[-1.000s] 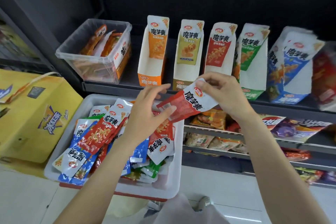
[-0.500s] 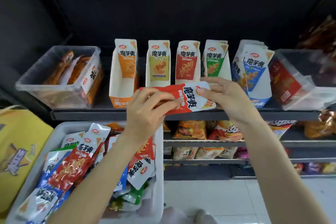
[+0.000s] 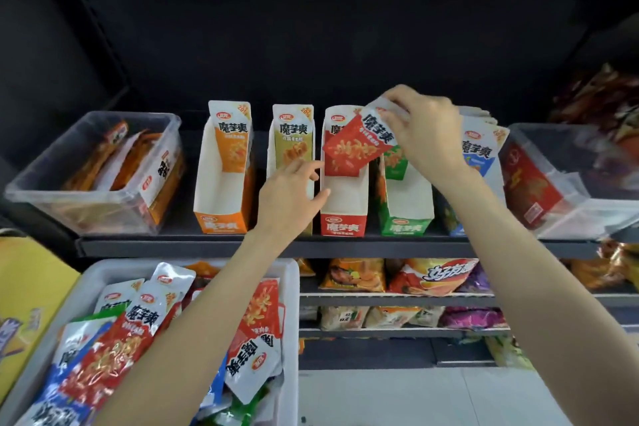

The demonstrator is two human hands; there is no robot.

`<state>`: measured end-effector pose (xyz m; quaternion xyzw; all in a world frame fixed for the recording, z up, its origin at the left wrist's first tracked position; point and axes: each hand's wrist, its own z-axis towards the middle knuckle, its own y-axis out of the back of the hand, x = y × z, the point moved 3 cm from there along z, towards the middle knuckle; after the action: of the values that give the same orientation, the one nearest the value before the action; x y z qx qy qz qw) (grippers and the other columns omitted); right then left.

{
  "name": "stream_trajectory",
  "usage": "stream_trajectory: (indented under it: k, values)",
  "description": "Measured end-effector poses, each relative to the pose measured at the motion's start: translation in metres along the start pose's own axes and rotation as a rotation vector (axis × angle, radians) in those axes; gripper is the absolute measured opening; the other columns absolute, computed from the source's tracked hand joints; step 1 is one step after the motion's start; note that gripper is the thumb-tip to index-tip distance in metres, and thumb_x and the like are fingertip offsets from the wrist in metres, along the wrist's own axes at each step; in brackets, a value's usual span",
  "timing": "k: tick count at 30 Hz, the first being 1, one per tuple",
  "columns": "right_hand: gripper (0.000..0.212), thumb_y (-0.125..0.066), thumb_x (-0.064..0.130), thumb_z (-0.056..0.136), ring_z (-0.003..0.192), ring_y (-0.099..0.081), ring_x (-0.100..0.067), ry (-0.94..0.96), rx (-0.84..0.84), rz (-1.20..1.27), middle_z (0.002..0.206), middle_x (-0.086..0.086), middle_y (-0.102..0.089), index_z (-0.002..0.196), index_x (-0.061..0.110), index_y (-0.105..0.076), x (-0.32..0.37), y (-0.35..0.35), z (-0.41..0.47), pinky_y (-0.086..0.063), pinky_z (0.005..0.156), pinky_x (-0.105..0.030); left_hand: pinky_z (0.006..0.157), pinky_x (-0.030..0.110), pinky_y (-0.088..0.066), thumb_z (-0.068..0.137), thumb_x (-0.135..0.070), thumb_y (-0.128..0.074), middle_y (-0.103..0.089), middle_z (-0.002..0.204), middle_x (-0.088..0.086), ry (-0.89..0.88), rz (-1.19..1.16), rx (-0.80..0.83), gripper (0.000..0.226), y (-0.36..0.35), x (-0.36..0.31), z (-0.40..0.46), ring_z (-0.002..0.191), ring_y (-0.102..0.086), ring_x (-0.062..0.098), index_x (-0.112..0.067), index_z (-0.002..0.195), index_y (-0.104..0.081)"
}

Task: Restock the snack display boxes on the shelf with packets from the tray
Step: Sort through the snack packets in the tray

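your right hand [image 3: 427,135] pinches red packet [image 3: 356,145] top, tilted over red box [image 3: 344,197]; left hand [image 3: 290,197] loose, maybe touching box; dark shelf [image 3: 311,247] below box.

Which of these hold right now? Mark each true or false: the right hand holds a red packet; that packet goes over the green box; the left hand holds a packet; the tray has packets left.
1. The right hand pinches a red packet. True.
2. The packet hangs over the green box. False: it is over the red box.
3. The left hand holds a packet. False: it holds nothing and sits at that box's side wall.
4. The tray holds more packets. True.
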<state>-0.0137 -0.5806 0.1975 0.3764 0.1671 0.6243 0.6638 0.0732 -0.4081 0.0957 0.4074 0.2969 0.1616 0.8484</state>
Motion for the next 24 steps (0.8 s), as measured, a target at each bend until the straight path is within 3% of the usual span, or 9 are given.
stream_trajectory:
  k: [3, 6, 10, 13, 16, 18, 24]
  values:
    - [0.020, -0.053, 0.019, 0.094, 0.077, -0.061, -0.032, 0.061, 0.209, -0.181, 0.077, -0.003, -0.059, 0.112, 0.021, -0.061, 0.010, -0.028, 0.023, -0.038, 0.061, -0.033, 0.078, 0.031, -0.054, 0.085, -0.038, -0.066, -0.064, 0.109, -0.001, 0.000, 0.063, 0.017, 0.044, -0.006, 0.000, 0.003, 0.101, -0.059, 0.018, -0.022, 0.125, -0.058]
    - [0.025, -0.052, 0.020, 0.094, 0.093, -0.060, -0.032, 0.110, 0.365, -0.200, 0.095, -0.010, -0.064, 0.118, 0.021, -0.059, 0.009, -0.053, 0.037, -0.045, 0.074, -0.038, 0.084, 0.034, -0.052, 0.084, -0.039, -0.067, -0.063, 0.113, 0.003, -0.005, 0.100, 0.017, 0.047, -0.008, 0.000, 0.004, 0.108, -0.056, 0.021, -0.021, 0.126, -0.058]
    - [0.032, -0.056, 0.022, 0.093, 0.105, -0.055, -0.029, 0.126, 0.487, -0.185, 0.108, -0.012, -0.061, 0.125, 0.024, -0.059, 0.000, -0.082, 0.046, -0.040, 0.089, -0.035, 0.089, 0.039, -0.049, 0.080, -0.036, -0.073, -0.066, 0.115, 0.006, -0.039, 0.126, -0.007, 0.048, -0.009, 0.001, 0.004, 0.112, -0.056, 0.025, -0.018, 0.122, -0.062]
    - [0.029, -0.059, 0.018, 0.090, 0.103, -0.052, -0.026, 0.134, 0.368, -0.143, 0.106, -0.007, -0.065, 0.118, 0.020, -0.063, -0.004, -0.091, 0.048, -0.038, 0.090, -0.033, 0.088, 0.040, -0.050, 0.077, -0.034, -0.076, -0.067, 0.113, 0.006, -0.043, 0.121, -0.001, 0.049, -0.008, 0.001, 0.004, 0.111, -0.056, 0.027, -0.018, 0.122, -0.063]
    - [0.024, -0.061, 0.005, 0.083, 0.098, -0.055, -0.027, 0.101, 0.026, -0.031, 0.102, -0.006, -0.067, 0.106, 0.011, -0.067, -0.007, -0.079, 0.035, -0.041, 0.085, -0.035, 0.087, 0.041, -0.050, 0.076, -0.034, -0.077, -0.067, 0.113, 0.006, -0.044, 0.109, 0.013, 0.049, -0.008, 0.001, 0.003, 0.110, -0.056, 0.027, -0.018, 0.121, -0.063]
    - [0.021, -0.063, 0.004, 0.082, 0.095, -0.056, -0.025, 0.041, -0.130, 0.080, 0.099, -0.005, -0.068, 0.102, 0.010, -0.068, -0.004, -0.069, 0.013, -0.041, 0.083, -0.029, 0.087, 0.039, -0.050, 0.079, -0.034, -0.074, -0.066, 0.114, 0.005, -0.041, 0.082, 0.002, 0.045, -0.006, 0.001, 0.002, 0.110, -0.055, 0.026, -0.019, 0.121, -0.063]
    - [0.016, -0.064, 0.014, 0.089, 0.083, -0.056, -0.007, -0.081, -0.003, 0.413, 0.096, 0.001, -0.068, 0.105, 0.011, -0.067, 0.041, -0.051, -0.071, -0.037, 0.073, -0.005, 0.075, 0.025, -0.048, 0.091, -0.031, -0.055, -0.070, 0.092, -0.002, -0.029, -0.197, -0.315, 0.027, 0.025, -0.003, -0.028, 0.089, -0.059, 0.014, -0.014, 0.109, -0.067]
